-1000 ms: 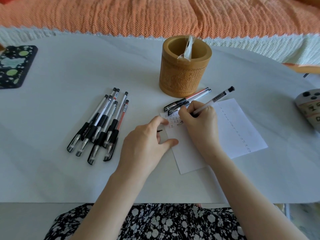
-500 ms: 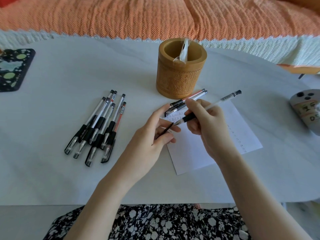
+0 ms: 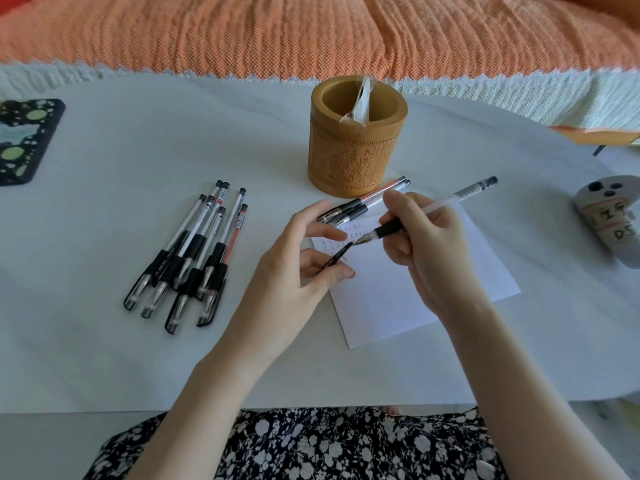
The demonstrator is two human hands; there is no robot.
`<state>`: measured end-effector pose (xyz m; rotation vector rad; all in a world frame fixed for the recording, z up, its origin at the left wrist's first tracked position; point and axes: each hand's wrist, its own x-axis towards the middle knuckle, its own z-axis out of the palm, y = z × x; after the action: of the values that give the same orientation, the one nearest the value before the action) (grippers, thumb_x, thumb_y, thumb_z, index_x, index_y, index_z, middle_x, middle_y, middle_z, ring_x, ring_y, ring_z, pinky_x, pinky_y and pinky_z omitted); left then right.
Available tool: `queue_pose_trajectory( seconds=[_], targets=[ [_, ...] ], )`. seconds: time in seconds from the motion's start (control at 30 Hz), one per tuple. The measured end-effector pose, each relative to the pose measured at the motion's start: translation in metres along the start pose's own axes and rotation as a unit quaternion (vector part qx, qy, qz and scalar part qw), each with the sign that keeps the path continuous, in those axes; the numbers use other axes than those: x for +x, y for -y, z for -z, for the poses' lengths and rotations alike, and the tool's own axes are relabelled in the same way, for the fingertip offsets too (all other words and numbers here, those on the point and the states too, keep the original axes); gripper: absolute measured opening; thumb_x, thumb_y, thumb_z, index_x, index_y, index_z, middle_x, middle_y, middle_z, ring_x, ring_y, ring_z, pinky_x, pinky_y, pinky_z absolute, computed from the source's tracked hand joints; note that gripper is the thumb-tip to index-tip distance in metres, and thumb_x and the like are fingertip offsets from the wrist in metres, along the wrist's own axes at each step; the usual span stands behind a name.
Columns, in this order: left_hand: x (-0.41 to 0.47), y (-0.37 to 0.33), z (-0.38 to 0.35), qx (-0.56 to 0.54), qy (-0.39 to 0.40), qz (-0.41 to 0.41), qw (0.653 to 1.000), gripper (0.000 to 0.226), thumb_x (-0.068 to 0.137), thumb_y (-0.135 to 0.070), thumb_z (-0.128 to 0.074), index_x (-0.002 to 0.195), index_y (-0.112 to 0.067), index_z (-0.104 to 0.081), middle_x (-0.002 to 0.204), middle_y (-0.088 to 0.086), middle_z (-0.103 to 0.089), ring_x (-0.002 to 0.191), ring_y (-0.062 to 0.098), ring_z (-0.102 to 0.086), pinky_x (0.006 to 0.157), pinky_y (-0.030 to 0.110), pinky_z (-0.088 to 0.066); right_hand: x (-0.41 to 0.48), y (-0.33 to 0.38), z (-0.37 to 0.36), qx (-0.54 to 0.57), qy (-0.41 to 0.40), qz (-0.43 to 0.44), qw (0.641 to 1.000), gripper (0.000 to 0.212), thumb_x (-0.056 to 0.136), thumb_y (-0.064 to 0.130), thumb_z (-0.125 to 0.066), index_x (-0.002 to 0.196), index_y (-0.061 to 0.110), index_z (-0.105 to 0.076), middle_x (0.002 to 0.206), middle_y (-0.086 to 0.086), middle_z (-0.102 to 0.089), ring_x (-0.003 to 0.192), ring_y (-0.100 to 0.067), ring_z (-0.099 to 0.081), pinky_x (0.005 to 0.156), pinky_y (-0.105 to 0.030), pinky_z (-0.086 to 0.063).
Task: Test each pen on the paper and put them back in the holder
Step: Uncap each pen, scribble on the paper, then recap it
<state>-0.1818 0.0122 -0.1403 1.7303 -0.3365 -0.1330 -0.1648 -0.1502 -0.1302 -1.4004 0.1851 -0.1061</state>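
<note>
My right hand (image 3: 429, 251) grips a pen (image 3: 446, 201), left hand (image 3: 291, 271) pinches the cap (image 3: 336, 258); two pens (image 3: 360, 204) lie between paper (image 3: 398, 292) and holder (image 3: 353, 161).

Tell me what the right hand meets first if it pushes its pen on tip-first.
Most likely the black cap the left hand pinches; the pen tip in the right hand nearly touches it.

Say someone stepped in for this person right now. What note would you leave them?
Right hand grips the uncapped pen above the paper. Left hand pinches a black cap at its tip.
Done: test marks in the paper's upper left corner.
Two capped pens lie between paper and holder; a bunch of capped pens lies further left.
The holder shows only a plastic wrapper, no pens.
Left: cap this pen, test any untested, put all in the holder.
</note>
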Motion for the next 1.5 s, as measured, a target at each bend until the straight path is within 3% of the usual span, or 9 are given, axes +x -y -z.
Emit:
queue_pose_trajectory(
  seconds=[0.27, 0.47, 0.57, 0.83, 0.97, 1.1, 1.2, 1.33, 1.5],
  targets=[
    [-0.001, 0.001, -0.002, 0.007, 0.018, -0.002, 1.0, 0.064, 0.079, -0.007, -0.07, 0.132, -0.032, -0.043, 0.107, -0.01, -0.063, 0.083, 0.009, -0.067, 0.082, 0.016, -0.049, -0.004, -0.005, -0.003, -0.083, 0.094, -0.023, 0.992, 0.032, 0.092, 0.017, -0.058, 0.065, 0.002, -0.051, 0.04, 0.004, -0.033, 0.038, -0.012, -0.025, 0.041, -0.019, -0.024],
    [0.0, -0.002, 0.002, 0.053, -0.042, 0.018, 0.998, 0.004, 0.084, -0.022, -0.064, 0.087, -0.02, -0.067, 0.071, -0.002, -0.07, 0.054, 0.008, -0.065, 0.056, 0.014, -0.049, -0.005, -0.004, 0.003, -0.06, 0.15, -0.021, 0.987, 0.056, 0.073, 0.045, -0.068, 0.084, -0.011, -0.063, 0.055, -0.003, -0.053, 0.048, -0.016, -0.042, 0.047, -0.023, -0.029],
    [-0.001, -0.003, 0.003, 0.104, -0.038, -0.006, 0.994, 0.015, 0.087, -0.03, -0.058, 0.081, -0.02, -0.068, 0.062, -0.004, -0.065, 0.041, 0.008, -0.051, 0.047, 0.014, -0.04, -0.007, -0.004, 0.004, -0.048, 0.151, -0.031, 0.987, 0.063, 0.074, 0.041, -0.068, 0.094, -0.018, -0.059, 0.062, -0.006, -0.058, 0.054, -0.017, -0.048, 0.054, -0.03, -0.03],
    [-0.003, 0.001, -0.008, 0.103, -0.052, 0.005, 0.993, 0.022, 0.088, -0.032, -0.056, 0.075, -0.018, -0.067, 0.052, -0.007, -0.05, 0.039, 0.008, -0.039, 0.043, 0.013, -0.031, -0.013, -0.006, 0.003, -0.086, 0.116, -0.007, 0.99, 0.03, 0.085, 0.02, -0.063, 0.085, -0.011, -0.063, 0.06, -0.005, -0.059, 0.048, -0.01, -0.047, 0.046, -0.016, -0.036],
    [-0.005, -0.004, -0.018, 0.105, -0.037, -0.006, 0.994, 0.024, 0.089, -0.034, -0.054, 0.073, -0.02, -0.064, 0.05, -0.008, -0.051, 0.042, 0.007, -0.044, 0.047, 0.015, -0.035, -0.024, -0.006, 0.006, -0.067, 0.081, -0.018, 0.994, 0.036, 0.089, 0.024, -0.061, 0.086, -0.012, -0.061, 0.06, -0.004, -0.06, 0.051, -0.014, -0.046, 0.049, -0.02, -0.037],
    [-0.008, -0.02, -0.041, 0.159, 0.008, -0.005, 0.987, 0.038, 0.083, -0.059, -0.041, 0.068, -0.029, -0.06, 0.057, -0.007, -0.06, 0.054, 0.007, -0.055, 0.057, 0.025, -0.046, -0.038, 0.004, 0.02, -0.071, 0.008, -0.03, 0.997, 0.029, 0.096, 0.02, -0.051, 0.076, 0.001, -0.059, 0.058, -0.004, -0.056, 0.054, -0.017, -0.048, 0.057, -0.027, -0.04],
    [-0.013, -0.038, -0.066, 0.237, 0.063, -0.008, 0.969, 0.047, 0.08, -0.068, -0.033, 0.076, -0.03, -0.059, 0.069, -0.01, -0.064, 0.066, 0.003, -0.059, 0.064, 0.026, -0.049, -0.063, 0.019, 0.057, -0.074, -0.056, -0.045, 0.995, 0.022, 0.095, 0.009, -0.047, 0.078, 0.003, -0.058, 0.058, -0.006, -0.058, 0.049, -0.018, -0.052, 0.048, -0.026, -0.042],
    [-0.022, -0.056, -0.113, 0.291, 0.146, -0.097, 0.941, 0.027, 0.087, -0.051, -0.049, 0.101, -0.03, -0.059, 0.086, -0.015, -0.06, 0.08, 0.001, -0.057, 0.074, 0.027, -0.049, -0.123, 0.022, 0.126, -0.269, -0.098, -0.109, 0.952, 0.021, 0.096, 0.02, -0.051, 0.084, 0.006, -0.061, 0.058, -0.012, -0.052, 0.039, -0.014, -0.039, 0.041, -0.023, -0.031],
    [-0.04, -0.071, -0.179, 0.31, 0.226, -0.153, 0.911, 0.027, 0.09, -0.047, -0.048, 0.111, -0.031, -0.054, 0.1, -0.015, -0.056, 0.093, 0.002, -0.051, 0.077, 0.019, -0.041, -0.191, 0.006, 0.217, -0.48, -0.123, -0.221, 0.84, 0.04, 0.089, 0.024, -0.057, 0.055, 0.012, -0.039, 0.04, 0.005, -0.033, 0.037, -0.009, -0.03, 0.05, -0.026, -0.026]
  ],
)
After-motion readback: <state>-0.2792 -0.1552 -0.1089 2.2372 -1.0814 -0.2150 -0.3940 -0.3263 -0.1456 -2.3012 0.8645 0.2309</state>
